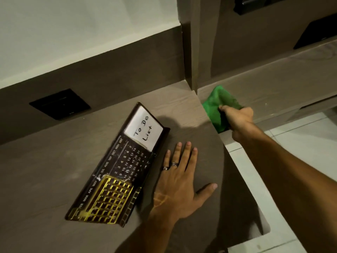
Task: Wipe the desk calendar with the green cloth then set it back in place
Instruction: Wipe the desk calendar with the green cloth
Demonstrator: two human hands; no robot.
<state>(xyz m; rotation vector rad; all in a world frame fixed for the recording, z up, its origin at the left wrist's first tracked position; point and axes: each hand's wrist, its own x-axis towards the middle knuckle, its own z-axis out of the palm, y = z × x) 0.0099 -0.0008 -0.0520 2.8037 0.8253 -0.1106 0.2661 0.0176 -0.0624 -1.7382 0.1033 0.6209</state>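
Our left hand (179,181) lies flat, fingers spread, on the brown wooden desktop (54,179) beside the dark perpetual desk calendar (116,172). Our right hand (238,121) grips the crumpled green cloth (217,105) past the desktop's right edge.

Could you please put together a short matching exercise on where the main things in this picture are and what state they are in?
Things:
1. dark desk calendar with gold grid
2. crumpled green cloth
3. left hand with two rings
4. white "To Do List" note

States:
A. gripped in the right hand
B. flat, fingers spread, on the brown desk
C. set in the calendar's far end
D. lying on the desk, left of the flat hand

Pairs: 1-D, 2-A, 3-B, 4-C
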